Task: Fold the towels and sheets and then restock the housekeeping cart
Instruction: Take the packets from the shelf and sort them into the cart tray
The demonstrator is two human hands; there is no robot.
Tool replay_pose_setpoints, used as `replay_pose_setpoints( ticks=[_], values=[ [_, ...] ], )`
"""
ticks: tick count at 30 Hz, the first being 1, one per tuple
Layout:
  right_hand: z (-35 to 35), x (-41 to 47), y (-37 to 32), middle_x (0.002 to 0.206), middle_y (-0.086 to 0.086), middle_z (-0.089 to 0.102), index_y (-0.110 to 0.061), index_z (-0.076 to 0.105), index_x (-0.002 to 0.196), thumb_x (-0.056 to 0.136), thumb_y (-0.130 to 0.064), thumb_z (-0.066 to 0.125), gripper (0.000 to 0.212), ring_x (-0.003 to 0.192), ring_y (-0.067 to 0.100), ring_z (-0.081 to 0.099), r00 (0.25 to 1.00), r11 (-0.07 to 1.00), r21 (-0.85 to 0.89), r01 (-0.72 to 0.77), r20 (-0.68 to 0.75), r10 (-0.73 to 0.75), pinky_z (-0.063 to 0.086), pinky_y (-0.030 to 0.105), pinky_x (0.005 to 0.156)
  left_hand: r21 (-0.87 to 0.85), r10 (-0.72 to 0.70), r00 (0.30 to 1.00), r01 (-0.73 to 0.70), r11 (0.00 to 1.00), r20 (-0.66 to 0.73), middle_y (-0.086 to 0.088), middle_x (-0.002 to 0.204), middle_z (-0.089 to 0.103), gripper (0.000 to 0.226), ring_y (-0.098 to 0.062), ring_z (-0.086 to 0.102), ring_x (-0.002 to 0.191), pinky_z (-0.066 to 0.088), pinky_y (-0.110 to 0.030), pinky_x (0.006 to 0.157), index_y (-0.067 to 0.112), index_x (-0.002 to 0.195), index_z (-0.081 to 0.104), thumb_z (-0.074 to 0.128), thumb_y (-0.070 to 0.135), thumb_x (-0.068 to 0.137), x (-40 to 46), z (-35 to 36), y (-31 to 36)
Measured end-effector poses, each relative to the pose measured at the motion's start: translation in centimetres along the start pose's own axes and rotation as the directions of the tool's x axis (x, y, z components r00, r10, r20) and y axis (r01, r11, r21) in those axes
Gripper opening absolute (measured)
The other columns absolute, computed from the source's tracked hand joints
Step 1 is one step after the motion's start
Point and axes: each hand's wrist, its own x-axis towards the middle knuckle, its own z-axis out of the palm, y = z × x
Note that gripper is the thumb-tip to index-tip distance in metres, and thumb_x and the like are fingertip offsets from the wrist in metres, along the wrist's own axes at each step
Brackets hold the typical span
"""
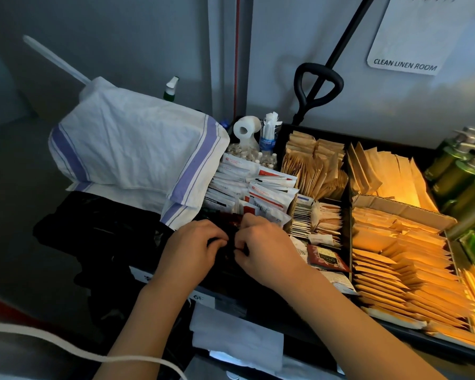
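Observation:
The top tray of the housekeeping cart (348, 215) is split into compartments of sachets and paper packets. My left hand (192, 248) and my right hand (261, 248) meet over the near-left compartment, fingers curled on dark red sachets (232, 223) that lie in shadow. What exactly each finger pinches is hidden. A white cloth with purple stripes (137, 149) is draped over a bundle at the cart's left end, just beyond my left hand. Folded white linen (236, 338) shows on a shelf below my arms.
White-and-red sachets (252, 187) fill the compartment behind my hands. Brown paper packets (395, 256) fill the right side. Green pump bottles (466, 182) stand at the far right. A black bag (93, 231) hangs at the left. A toilet roll (246, 128) and a black handle (317, 86) stand behind.

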Motion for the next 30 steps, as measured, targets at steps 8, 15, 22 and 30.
replay_pose_setpoints(
  ticks=[8, 15, 22, 30],
  values=[
    [-1.6, -2.0, 2.5, 0.109, -0.009, 0.054, -0.029, 0.077, 0.11, 0.083, -0.047, 0.081, 0.033, 0.101, 0.013, 0.056, 0.998, 0.986, 0.154, -0.069, 0.005, 0.069, 0.051, 0.036, 0.086, -0.043, 0.013, 1.0, -0.013, 0.999, 0.005, 0.017, 0.104, 0.069, 0.013, -0.003, 0.062, 0.099, 0.053, -0.029, 0.091, 0.024, 0.102, 0.081, 0.074, 0.018, 0.093, 0.1, -0.4, 0.3],
    [-5.1, -4.4, 6.3, 0.106, -0.017, 0.06, -0.031, 0.077, 0.109, 0.085, -0.053, 0.077, 0.032, 0.091, 0.004, 0.059, 0.987, 0.963, 0.216, -0.158, 0.036, 0.154, 0.051, 0.028, 0.076, -0.109, 0.082, 0.997, -0.081, 0.991, 0.003, 0.018, 0.104, 0.07, 0.014, -0.003, 0.062, 0.103, 0.053, -0.034, 0.095, 0.025, 0.105, 0.08, 0.073, 0.02, 0.093, 1.1, 0.4, 3.2],
    [-7.3, -8.0, 10.4, 0.114, -0.018, 0.065, -0.033, 0.075, 0.115, 0.081, -0.047, 0.081, 0.037, 0.1, 0.004, 0.06, 0.96, 0.958, 0.083, -0.275, 0.084, 0.268, 0.054, 0.035, 0.089, -0.163, 0.168, 0.98, -0.15, 0.975, 0.106, 0.022, 0.108, 0.069, 0.019, 0.002, 0.059, 0.106, 0.051, -0.031, 0.097, 0.03, 0.111, 0.078, 0.071, 0.027, 0.094, 2.5, 3.3, 8.3],
    [-7.3, -9.8, 11.8, 0.108, -0.011, 0.072, -0.031, 0.072, 0.12, 0.079, -0.05, 0.068, 0.045, 0.101, 0.014, 0.063, 0.959, 0.968, -0.106, -0.229, 0.143, 0.243, 0.053, 0.035, 0.089, -0.138, 0.146, 0.951, -0.111, 0.984, 0.273, 0.023, 0.114, 0.064, 0.026, 0.001, 0.055, 0.111, 0.05, -0.036, 0.1, 0.036, 0.116, 0.073, 0.075, 0.035, 0.09, 3.0, 7.3, 11.9]
  ],
)
